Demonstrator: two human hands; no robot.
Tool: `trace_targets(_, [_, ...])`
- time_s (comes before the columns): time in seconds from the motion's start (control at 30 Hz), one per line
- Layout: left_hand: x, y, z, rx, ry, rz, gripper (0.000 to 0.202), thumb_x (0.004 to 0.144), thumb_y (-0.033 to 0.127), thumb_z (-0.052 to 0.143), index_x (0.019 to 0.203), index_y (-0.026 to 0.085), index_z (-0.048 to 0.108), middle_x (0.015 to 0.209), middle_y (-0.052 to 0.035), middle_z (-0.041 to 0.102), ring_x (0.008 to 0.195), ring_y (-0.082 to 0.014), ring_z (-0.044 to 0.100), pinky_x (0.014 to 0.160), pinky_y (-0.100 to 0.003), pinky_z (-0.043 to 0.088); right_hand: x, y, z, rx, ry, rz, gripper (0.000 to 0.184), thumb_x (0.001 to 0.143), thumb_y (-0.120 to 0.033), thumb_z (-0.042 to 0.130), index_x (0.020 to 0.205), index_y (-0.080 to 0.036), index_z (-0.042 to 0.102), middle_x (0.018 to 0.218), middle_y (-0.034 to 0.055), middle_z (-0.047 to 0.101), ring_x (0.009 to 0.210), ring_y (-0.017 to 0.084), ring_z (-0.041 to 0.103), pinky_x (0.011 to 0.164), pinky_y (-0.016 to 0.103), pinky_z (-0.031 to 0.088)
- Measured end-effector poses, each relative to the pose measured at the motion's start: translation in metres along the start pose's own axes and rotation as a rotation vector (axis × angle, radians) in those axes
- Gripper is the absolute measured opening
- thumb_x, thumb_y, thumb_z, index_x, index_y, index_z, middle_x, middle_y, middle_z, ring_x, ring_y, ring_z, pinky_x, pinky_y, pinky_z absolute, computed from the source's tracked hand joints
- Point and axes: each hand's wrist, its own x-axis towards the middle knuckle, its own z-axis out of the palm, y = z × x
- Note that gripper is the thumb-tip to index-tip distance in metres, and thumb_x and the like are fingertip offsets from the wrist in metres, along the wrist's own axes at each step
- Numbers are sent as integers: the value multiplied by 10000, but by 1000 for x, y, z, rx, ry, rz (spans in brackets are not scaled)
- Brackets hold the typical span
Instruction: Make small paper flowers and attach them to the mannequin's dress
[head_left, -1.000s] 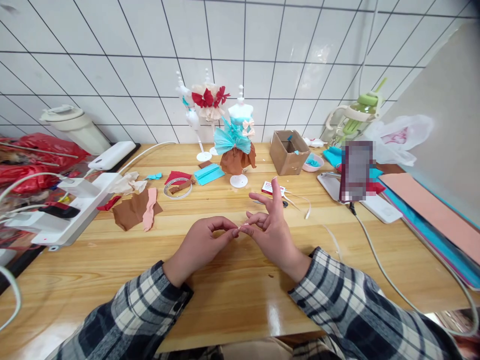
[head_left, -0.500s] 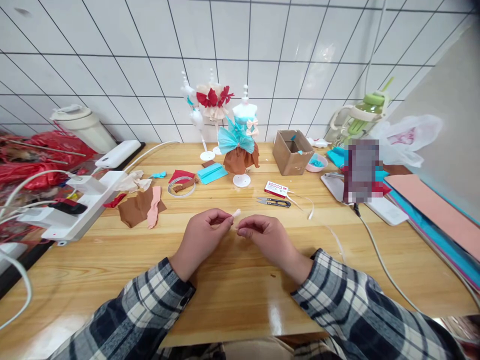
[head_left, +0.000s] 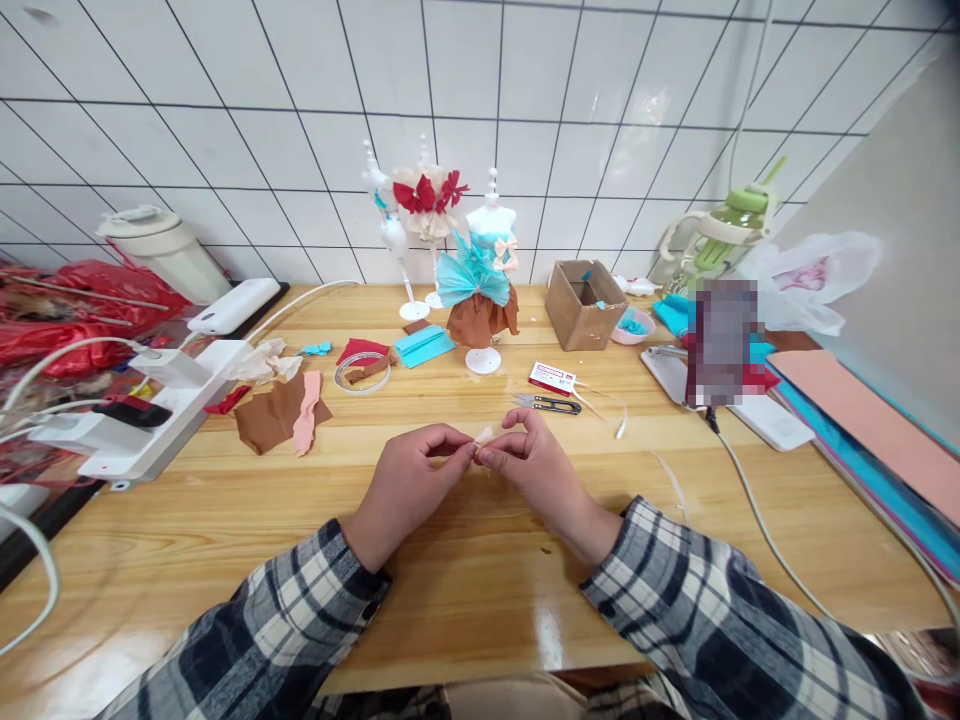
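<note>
Between my fingertips, over the middle of the table (head_left: 450,600), is a small pale piece of crepe paper (head_left: 484,436). My left hand (head_left: 417,478) pinches it between thumb and forefinger. The thumb and forefinger of my right hand (head_left: 545,470) close on its lower end, the other fingers curled or lifted. Just beyond the hands lie thread snips (head_left: 556,405) with black handles and a small red-and-white box (head_left: 552,378) with a white strip coming from it. Farther back stands a small white dress form (head_left: 491,218) in a turquoise and brown paper dress.
Two more dress forms (head_left: 395,235) stand by the tiled wall. A cardboard box (head_left: 586,315) and a pink bowl (head_left: 637,328) are right of centre. Paper scraps (head_left: 271,415) and a power strip (head_left: 169,425) lie left. A pixelated phone-like object (head_left: 724,345) and stacked paper sheets (head_left: 862,400) are right.
My right hand has moved slightly left and up, its fingers meeting my left fingertips at the pale paper. Its forefinger side is now more raised.
</note>
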Motion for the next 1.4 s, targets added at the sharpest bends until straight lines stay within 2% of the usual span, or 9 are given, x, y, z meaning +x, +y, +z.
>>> trace_targets(0.27, [-2,-2,-1,71,9,135,172,822,313,596,788,196,716,765,6,740,669,-132,650,664,-213,496,-1,-1,0,44,-8,73,437,625,-335,778,926,-209,486,668,-46,666,540,101,537,520,216,332])
trace_targets(0.47, [3,-9,-9,84,-101,309,170,865,292,574,854,209,722,838,6,744,754,-120,669,709,-203,487,-2,-2,-1,128,-51,91,393,595,-301,798,888,-197,558,656,-36,656,584,113,574,550,223,375])
trace_targets(0.67, [5,-13,-10,27,-121,297,165,846,313,608,850,201,728,837,-6,751,757,-129,680,721,-212,497,-3,1,0,171,-53,48,354,617,-313,790,874,-195,577,665,-32,644,627,121,584,581,233,400])
trace_targets(0.93, [3,-8,-3,-159,-73,98,171,802,321,644,777,172,722,762,-15,741,697,-139,661,667,-215,503,-1,4,0,33,-40,-16,306,689,-304,733,926,-200,570,673,-40,636,605,104,546,568,228,382])
trace_targets(1.1, [5,-11,-1,-287,-28,42,164,797,320,653,788,164,703,761,-15,728,700,-135,652,662,-208,507,-1,1,1,5,-48,-37,386,678,-290,747,1000,-210,550,700,-39,658,613,103,552,578,226,389])
trace_targets(1.17, [5,-12,-3,-290,27,46,164,801,324,653,797,167,697,777,-16,726,715,-133,652,674,-207,508,-1,1,-1,32,-83,5,416,663,-303,762,1012,-210,555,737,-20,682,638,111,572,586,229,397])
trace_targets(1.27, [4,-12,-6,-223,59,86,161,811,325,648,813,171,695,801,-20,728,730,-135,655,688,-210,508,1,2,-5,39,-138,71,347,646,-324,772,927,-189,619,768,0,684,671,113,585,594,226,406])
trace_targets(1.4, [2,-13,-9,-53,30,250,140,854,287,599,850,179,688,844,-25,730,768,-135,663,721,-222,504,7,0,-15,-129,-161,13,208,698,-329,721,828,-174,677,743,0,643,619,100,538,572,233,419])
